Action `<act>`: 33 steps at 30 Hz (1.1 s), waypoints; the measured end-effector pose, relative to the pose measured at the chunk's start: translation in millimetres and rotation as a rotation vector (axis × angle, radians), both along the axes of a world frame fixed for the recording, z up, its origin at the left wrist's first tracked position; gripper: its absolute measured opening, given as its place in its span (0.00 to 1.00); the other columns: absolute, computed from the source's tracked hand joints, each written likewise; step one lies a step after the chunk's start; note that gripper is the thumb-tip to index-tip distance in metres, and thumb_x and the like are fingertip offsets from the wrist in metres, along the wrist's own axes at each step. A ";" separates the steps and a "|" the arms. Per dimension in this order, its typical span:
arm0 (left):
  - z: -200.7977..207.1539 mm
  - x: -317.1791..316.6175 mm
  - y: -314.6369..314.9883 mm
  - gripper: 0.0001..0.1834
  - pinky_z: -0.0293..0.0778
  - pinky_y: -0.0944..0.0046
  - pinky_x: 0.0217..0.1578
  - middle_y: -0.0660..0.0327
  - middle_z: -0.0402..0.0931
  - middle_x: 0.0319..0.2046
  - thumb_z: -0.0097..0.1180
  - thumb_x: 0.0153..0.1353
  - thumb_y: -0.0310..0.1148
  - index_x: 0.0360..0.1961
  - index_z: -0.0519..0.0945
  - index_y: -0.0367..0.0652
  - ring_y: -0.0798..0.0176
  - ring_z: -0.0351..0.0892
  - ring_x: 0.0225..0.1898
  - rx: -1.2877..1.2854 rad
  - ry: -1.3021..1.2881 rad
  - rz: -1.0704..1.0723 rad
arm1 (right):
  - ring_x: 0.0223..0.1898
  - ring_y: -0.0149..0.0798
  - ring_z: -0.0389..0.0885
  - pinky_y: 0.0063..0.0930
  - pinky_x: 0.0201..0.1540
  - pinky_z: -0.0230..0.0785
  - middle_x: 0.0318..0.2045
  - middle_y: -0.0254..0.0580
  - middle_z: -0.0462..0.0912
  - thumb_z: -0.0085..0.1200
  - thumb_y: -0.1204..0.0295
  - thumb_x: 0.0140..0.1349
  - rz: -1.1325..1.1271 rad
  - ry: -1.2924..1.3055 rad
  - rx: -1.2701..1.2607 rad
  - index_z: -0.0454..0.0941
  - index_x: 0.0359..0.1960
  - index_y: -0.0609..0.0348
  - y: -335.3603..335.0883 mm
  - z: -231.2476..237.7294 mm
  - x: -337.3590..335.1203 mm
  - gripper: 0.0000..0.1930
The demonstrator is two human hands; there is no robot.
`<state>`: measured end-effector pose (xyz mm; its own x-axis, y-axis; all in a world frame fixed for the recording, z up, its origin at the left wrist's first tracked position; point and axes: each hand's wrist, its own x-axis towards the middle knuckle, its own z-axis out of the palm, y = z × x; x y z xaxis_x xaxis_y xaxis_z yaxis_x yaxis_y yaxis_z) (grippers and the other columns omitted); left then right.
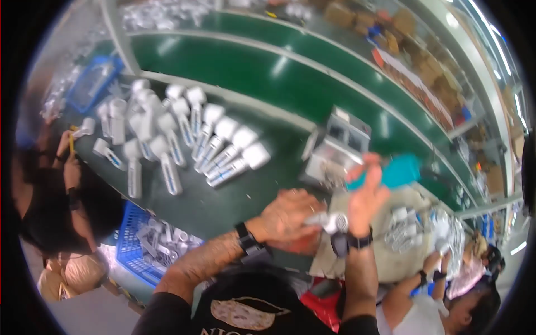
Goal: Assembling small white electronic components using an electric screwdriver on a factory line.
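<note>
My left hand [293, 219] is closed around a white plastic handheld part [334, 223] with a round end, which sticks out toward my right wrist; most of it is hidden by my fingers. My right hand [367, 196] is raised beside it and closed on a teal electric screwdriver [397, 172], whose dark end points right; the tool is blurred by motion. On the green bench to the left lie several white handheld devices [223, 164] with square heads, fanned out in a row. More white devices [146, 111] are heaped behind them.
A clear-sided box [338, 148] of small parts stands ahead of my hands. Beige matting [357, 245] lies to the right, with white parts [403, 226] on it. A blue basket [127, 237] of parts is at lower left. Co-workers sit left and right; one hand [71, 167] works at the left.
</note>
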<state>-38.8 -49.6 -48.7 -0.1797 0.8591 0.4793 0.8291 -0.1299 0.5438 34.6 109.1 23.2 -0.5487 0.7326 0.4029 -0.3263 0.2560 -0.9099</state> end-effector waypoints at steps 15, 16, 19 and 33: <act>-13.7 4.9 4.5 0.22 0.70 0.54 0.48 0.62 0.77 0.43 0.64 0.56 0.40 0.53 0.80 0.49 0.55 0.74 0.45 -0.004 -0.028 0.018 | 0.23 0.32 0.73 0.29 0.28 0.67 0.22 0.37 0.74 0.46 0.62 0.75 0.062 -0.114 0.079 0.71 0.42 0.64 -12.2 -12.9 -0.6 0.14; -12.5 9.1 5.4 0.22 0.70 0.54 0.47 0.62 0.77 0.42 0.64 0.56 0.40 0.52 0.80 0.49 0.55 0.74 0.45 0.005 -0.040 0.024 | 0.23 0.32 0.73 0.29 0.28 0.67 0.22 0.37 0.74 0.46 0.62 0.75 0.059 -0.138 0.070 0.71 0.42 0.64 -17.7 -9.4 15.5 0.14; -5.6 7.9 8.1 0.21 0.70 0.54 0.46 0.62 0.77 0.44 0.64 0.58 0.38 0.53 0.80 0.48 0.55 0.74 0.45 -0.043 -0.046 0.009 | 0.23 0.34 0.71 0.29 0.29 0.67 0.21 0.39 0.72 0.51 0.52 0.72 0.079 0.025 -0.037 0.69 0.45 0.67 -25.4 -12.1 49.1 0.25; -2.6 1.8 7.7 0.25 0.71 0.54 0.45 0.60 0.78 0.46 0.66 0.53 0.35 0.54 0.80 0.47 0.53 0.76 0.43 -0.048 -0.024 0.015 | 0.27 0.38 0.71 0.35 0.33 0.67 0.24 0.39 0.70 0.55 0.55 0.69 0.139 0.025 -0.197 0.70 0.41 0.64 -35.9 -44.7 68.7 0.20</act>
